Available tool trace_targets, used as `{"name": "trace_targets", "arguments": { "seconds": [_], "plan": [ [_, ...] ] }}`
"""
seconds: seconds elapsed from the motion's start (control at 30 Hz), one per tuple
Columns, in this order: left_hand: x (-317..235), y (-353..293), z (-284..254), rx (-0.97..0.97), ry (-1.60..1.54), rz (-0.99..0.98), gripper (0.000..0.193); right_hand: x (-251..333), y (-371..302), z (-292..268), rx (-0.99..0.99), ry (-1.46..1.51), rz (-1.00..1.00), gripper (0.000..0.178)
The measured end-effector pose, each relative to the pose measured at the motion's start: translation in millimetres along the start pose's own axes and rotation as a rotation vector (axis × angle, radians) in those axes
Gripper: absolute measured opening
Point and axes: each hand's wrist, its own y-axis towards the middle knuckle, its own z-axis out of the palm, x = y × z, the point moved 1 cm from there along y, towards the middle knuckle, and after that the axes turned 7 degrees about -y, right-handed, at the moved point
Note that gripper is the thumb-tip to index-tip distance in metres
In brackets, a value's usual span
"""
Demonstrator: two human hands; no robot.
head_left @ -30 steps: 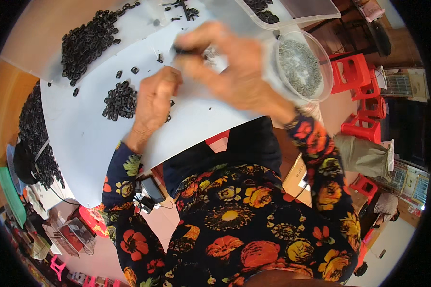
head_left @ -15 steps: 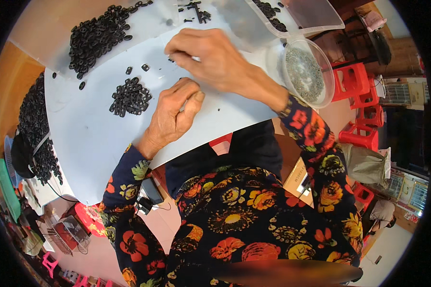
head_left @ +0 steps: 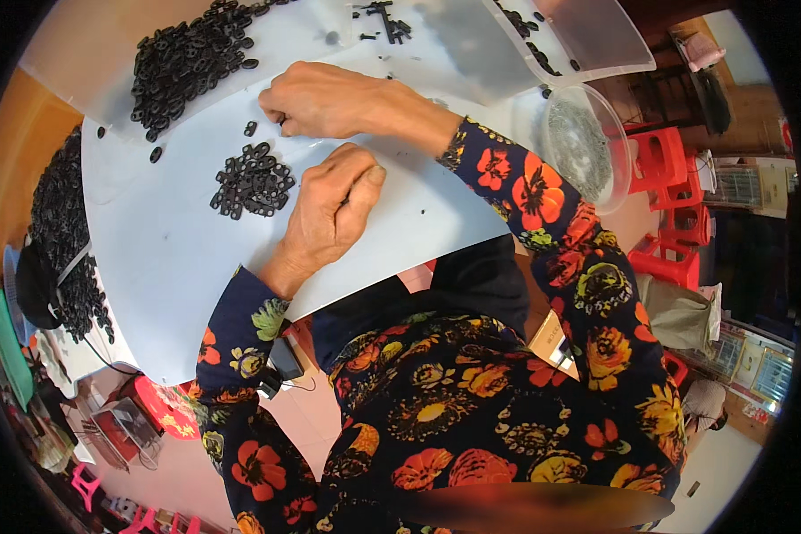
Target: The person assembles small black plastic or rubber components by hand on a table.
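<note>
My right hand (head_left: 325,100) reaches across the white table with its fingers curled down over a small black oval part (head_left: 281,121), mostly covered by the fingertips. Closer to me, my left hand (head_left: 336,200) rests closed near the table's front, thumb pressed along the curled fingers; whatever it holds is hidden. Left of it lies a small pile of black oval parts (head_left: 254,182) with holes in them. One loose black part (head_left: 250,128) sits just beyond that pile.
A translucent bin (head_left: 71,44) with a larger heap of black parts (head_left: 187,71) stands at the far left. Thin black pieces (head_left: 387,27) lie at the back. A clear round tub (head_left: 625,156) of small metal pieces is at the right, near red stools (head_left: 659,160).
My right hand has moved left and down onto one of the two loose black parts. My left hand stays closed in about the same place; the whole view has shifted slightly.
</note>
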Motion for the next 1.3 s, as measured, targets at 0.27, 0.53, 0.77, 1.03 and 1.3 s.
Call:
{"name": "trace_targets", "arguments": {
  "seconds": [0.27, 0.53, 0.77, 1.03, 1.3],
  "plan": [
    [-1, -1, -3, -0.018, 0.017, -0.064, 0.013, -9, -19, 7, -0.173, 0.116, 0.004, 0.011],
    [0, 9, -12, -0.315, -0.148, -0.244, 0.022, -20, -71, -17, -0.309, 0.867, 0.328, 0.011],
    [-2, 12, -16, -0.172, -0.113, -0.263, 0.018, -7, -81, -11, -0.304, 0.843, 0.226, 0.011],
    [0, 16, -12, -0.178, -0.084, -0.316, 0.021, 8, -96, 5, -0.491, 0.916, 0.272, 0.007],
    [-3, 12, -19, -0.169, -0.125, -0.346, 0.023, 34, -144, 25, -0.624, 0.47, 0.201, 0.016]
  ]
}}
